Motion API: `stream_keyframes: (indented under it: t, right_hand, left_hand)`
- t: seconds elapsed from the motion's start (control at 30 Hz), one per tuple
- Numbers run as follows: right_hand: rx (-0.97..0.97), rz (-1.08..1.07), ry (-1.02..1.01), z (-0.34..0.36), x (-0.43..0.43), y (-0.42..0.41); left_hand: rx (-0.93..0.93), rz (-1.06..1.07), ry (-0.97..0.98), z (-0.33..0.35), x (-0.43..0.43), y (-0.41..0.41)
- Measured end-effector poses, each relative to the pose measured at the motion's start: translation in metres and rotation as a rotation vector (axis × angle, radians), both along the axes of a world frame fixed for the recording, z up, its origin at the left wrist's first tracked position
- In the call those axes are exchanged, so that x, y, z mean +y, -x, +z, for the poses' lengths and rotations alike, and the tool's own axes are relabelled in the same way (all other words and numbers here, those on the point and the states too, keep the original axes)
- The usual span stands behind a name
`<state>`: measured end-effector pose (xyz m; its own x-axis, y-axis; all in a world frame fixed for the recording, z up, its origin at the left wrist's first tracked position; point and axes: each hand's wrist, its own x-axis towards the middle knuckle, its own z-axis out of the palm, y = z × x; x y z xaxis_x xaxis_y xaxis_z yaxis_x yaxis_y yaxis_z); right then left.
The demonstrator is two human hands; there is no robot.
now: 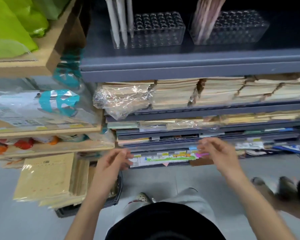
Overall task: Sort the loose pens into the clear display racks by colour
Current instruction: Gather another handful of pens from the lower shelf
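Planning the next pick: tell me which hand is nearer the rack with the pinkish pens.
Right. The right hand hangs well below the rack with the pinkish pens, almost under it; the left hand is equally low but far off to its left.

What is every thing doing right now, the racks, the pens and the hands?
Left rack: upright on the shelf, mostly empty holes.
White pens: standing in the left rack's left end.
Right rack: upright, mostly empty.
Pink pens: leaning in its left end.
Left hand: blurred, grip unclear.
Right hand: blurred, grip unclear.
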<state>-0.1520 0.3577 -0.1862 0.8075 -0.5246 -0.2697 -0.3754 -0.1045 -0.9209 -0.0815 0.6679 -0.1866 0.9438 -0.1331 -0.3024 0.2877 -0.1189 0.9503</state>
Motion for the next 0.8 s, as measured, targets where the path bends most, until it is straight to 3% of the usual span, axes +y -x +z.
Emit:
stream_keyframes:
  t: [0.13,0.27,0.37,0.5,0.8]
  right_hand:
    - [0.313,-0.115,-0.041,-0.099,-0.025,0.073]
    - [0.522,-0.163,-0.117,-0.14,-0.049,0.143]
    - [0.625,-0.177,-0.15,-0.146,-0.073,0.19]
    - [0.664,-0.206,-0.158,-0.142,-0.115,0.243]
    - [0.56,-0.066,-0.046,-0.116,-0.237,0.295]
  left_hand:
    - [0.3,0.028,-0.158,-0.085,0.001,0.036]
    - [0.554,0.002,-0.242,-0.135,-0.016,0.059]
    - [0.533,-0.123,-0.386,-0.15,-0.037,0.082]
    - [0.548,-0.238,-0.432,-0.158,-0.083,0.114]
    - [0.422,-0.297,-0.423,-0.136,-0.224,0.157]
